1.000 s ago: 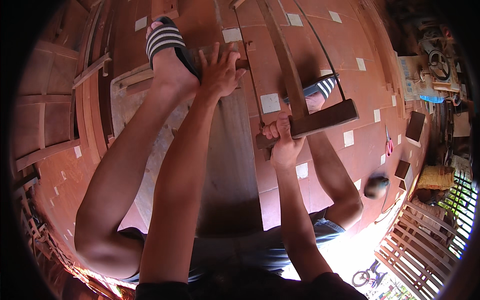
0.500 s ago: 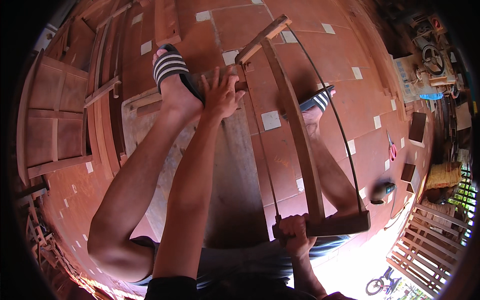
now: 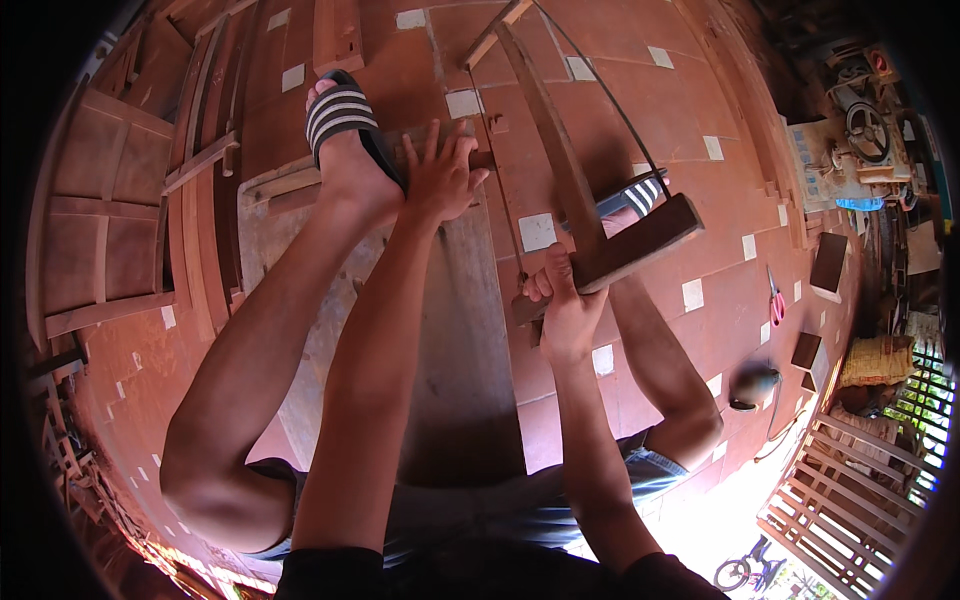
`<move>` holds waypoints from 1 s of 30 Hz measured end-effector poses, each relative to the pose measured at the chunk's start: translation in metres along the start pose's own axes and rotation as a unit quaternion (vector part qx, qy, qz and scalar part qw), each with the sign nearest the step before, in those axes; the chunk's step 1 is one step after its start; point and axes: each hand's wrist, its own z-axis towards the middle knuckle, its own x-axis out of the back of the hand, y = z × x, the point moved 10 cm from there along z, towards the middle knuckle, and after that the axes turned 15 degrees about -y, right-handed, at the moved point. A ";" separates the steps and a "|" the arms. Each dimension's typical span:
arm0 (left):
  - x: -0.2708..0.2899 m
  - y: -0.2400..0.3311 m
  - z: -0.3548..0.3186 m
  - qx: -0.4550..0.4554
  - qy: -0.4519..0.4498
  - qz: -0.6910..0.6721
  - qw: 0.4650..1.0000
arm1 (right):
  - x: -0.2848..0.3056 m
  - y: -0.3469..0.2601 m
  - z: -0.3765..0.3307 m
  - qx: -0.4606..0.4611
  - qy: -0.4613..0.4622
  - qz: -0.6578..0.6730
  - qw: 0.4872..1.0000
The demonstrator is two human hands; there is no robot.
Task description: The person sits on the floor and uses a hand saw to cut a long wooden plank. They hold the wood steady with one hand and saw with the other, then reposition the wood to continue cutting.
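My right hand (image 3: 563,295) is wrapped round the near end of a wooden frame saw (image 3: 560,140), its thumb up along the handle. The saw stretches away from me over the floor, its far end near the top of the view. Its thin blade passes close by the right end of a small wood piece (image 3: 484,159); whether it touches I cannot tell. My left hand (image 3: 440,182) lies with fingers spread on the wood at the far end of a low wooden bench (image 3: 455,330), partly hiding it. My left foot (image 3: 352,165), in a striped sandal, rests on the bench beside that hand.
Long boards (image 3: 205,190) and a panelled wooden frame (image 3: 105,210) lie at the left. On the tiled floor at the right are red-handled scissors (image 3: 776,300) and dark wood blocks (image 3: 829,262). A machine with a handwheel (image 3: 867,127) stands far right; my right foot (image 3: 630,205) is beneath the saw.
My right hand has pushed the frame saw forward, away from my body and slightly left. The left hand stays on the wood.
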 end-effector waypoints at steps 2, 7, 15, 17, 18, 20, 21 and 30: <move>0.005 -0.003 0.001 -0.005 0.012 -0.005 1.000 | -0.002 0.000 -0.004 -0.002 0.009 0.002 1.000; 0.008 0.001 0.009 -0.013 0.010 -0.011 1.000 | 0.024 0.008 -0.061 -0.022 0.023 0.003 1.000; 0.007 0.001 0.003 -0.003 -0.012 -0.020 1.000 | 0.016 -0.031 -0.147 -0.014 0.007 -0.003 1.000; 0.002 -0.003 0.003 0.010 -0.004 -0.033 0.999 | 0.018 -0.029 -0.127 -0.007 -0.021 -0.028 0.999; -0.003 -0.006 0.002 0.024 -0.034 -0.007 0.999 | 0.018 -0.020 -0.111 -0.002 -0.037 0.014 0.999; -0.002 -0.001 0.003 0.012 -0.025 -0.024 0.999 | 0.023 0.010 -0.071 0.013 -0.025 0.032 0.999; -0.002 0.004 0.002 0.003 -0.018 -0.031 0.999 | 0.019 0.024 -0.038 0.027 -0.012 0.015 0.999; -0.004 -0.002 0.002 0.006 0.001 0.002 1.000 | -0.004 0.001 0.008 0.010 -0.024 -0.021 0.999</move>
